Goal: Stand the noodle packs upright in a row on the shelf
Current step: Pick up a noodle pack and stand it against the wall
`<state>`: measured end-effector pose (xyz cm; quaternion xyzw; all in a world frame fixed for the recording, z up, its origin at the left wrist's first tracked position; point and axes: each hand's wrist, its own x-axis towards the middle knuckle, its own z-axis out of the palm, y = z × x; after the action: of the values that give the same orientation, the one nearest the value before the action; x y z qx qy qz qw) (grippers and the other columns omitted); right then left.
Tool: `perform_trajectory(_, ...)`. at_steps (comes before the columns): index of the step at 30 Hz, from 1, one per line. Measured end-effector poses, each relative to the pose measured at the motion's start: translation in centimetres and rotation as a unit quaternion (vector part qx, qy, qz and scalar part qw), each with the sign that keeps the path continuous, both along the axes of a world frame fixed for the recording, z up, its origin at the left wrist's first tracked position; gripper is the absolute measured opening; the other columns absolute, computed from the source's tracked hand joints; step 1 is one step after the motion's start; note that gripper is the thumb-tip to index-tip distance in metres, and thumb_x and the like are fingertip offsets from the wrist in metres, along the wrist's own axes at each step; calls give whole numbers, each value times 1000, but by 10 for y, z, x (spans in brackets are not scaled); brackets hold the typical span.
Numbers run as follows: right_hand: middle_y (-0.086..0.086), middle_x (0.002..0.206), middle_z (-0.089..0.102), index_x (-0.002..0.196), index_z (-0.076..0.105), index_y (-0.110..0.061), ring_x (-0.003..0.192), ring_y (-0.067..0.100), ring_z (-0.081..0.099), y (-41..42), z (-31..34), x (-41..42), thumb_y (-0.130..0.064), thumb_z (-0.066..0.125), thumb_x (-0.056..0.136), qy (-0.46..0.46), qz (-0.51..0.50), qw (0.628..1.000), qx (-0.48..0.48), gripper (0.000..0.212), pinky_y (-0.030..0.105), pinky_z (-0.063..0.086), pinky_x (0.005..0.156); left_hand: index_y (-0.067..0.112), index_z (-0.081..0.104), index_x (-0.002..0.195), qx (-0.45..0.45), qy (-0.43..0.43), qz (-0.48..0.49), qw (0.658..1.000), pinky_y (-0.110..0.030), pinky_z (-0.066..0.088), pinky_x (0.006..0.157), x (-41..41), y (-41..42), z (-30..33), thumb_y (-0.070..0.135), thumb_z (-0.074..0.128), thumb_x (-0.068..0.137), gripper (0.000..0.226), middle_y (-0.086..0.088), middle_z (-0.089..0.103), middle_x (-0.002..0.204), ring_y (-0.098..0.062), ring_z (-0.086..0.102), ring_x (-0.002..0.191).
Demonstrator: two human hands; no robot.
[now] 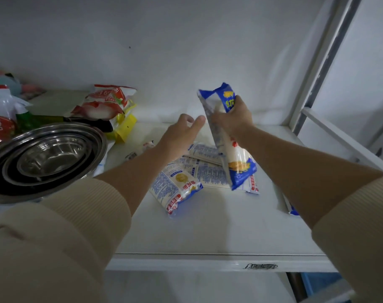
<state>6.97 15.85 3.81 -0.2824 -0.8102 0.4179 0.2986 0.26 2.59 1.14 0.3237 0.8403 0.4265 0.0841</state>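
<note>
Right hand (234, 120) clamps upper part of tilted noodle pack (227, 136); left hand (181, 134) open, empty. Film looks slippery, noodles stiff, brittle; grip mid-body.

noodle packs: 5 counted – 1 lifted at 1 o'clock (224, 136), 3 flat at centre (175, 189), 1 edge at 4 o'clock (292, 209) | steel bowls, 9 o'clock (44, 158): nested, about 4 | hands: 2 (181, 133) (236, 118) | shelf: 1 (208, 232)

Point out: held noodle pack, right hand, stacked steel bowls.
held noodle pack (235, 158): head view, on its clear middle below the grip.
right hand (234, 117): head view, on the back of the hand.
stacked steel bowls (44, 158): head view, on the inner bowl's wall.
</note>
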Motion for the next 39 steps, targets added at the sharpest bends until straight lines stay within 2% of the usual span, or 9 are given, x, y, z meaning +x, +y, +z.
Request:
perform_trajectory(4,-1,93,61,113,48,-17,81,20,63,-5,23,-21,-33,73,72,76,-21,984,-162,51,34,54,62,21,35,137,-4,-38,-109,993,-23,48,73,5,11,-4,54,55,88,63,6,61,116,-6,61,90)
perform_trajectory(7,1,98,59,111,37,-17,83,19,64,-10,26,-41,-46,74,71,90,-5,981,-169,62,37,56,75,18,44,124,47,-33,-85,995,-18,47,66,-6,24,-5,36,70,83,52,5,66,109,-6,64,89)
perform_trajectory(10,4,107,59,113,33,-16,89,19,65,-2,22,-53,-46,78,71,97,68,975,-188,68,36,57,74,18,56,110,132,-57,-62,988,-21,53,73,-31,26,-4,12,72,81,33,1,69,98,-12,67,92)
perform_trajectory(13,4,108,63,125,36,-17,95,18,65,18,12,-62,-34,75,78,68,162,952,-252,63,34,53,77,9,56,121,191,-120,-63,972,-41,55,92,-66,25,-6,-3,69,79,46,-12,70,111,-24,68,103)
perform_trajectory(17,3,95,68,112,56,-13,90,21,65,30,-7,-94,-11,58,87,64,201,941,-266,25,42,53,85,5,53,129,245,-177,-95,949,-49,55,91,-106,33,-10,-1,67,78,53,-21,67,120,-37,67,108)
perform_trajectory(22,5,98,68,111,57,-12,88,25,67,37,-25,-137,-7,54,89,113,144,961,-206,22,46,57,80,8,50,130,183,-209,-28,960,-53,50,97,-145,57,-5,-1,59,83,49,-17,66,122,-35,64,110)
perform_trajectory(25,9,104,69,117,57,-8,91,26,68,47,-37,-156,-8,54,91,116,123,963,-209,26,46,57,80,11,49,126,144,-179,4,973,-52,49,99,-162,68,-7,-1,54,88,40,-14,65,119,-31,63,110)
perform_trajectory(34,11,109,69,111,59,-9,94,26,68,59,-38,-207,-12,60,89,117,117,967,-196,22,45,57,83,9,53,120,220,-138,69,963,-50,52,96,-210,83,-23,6,59,90,30,-12,66,116,-29,65,106)
perform_trajectory(39,11,111,71,104,60,-15,97,27,70,60,-54,-228,-11,58,89,96,90,970,-202,15,48,58,83,17,52,117,219,-167,74,959,-49,54,92,-226,82,-35,14,56,95,23,-8,68,115,-28,67,103)
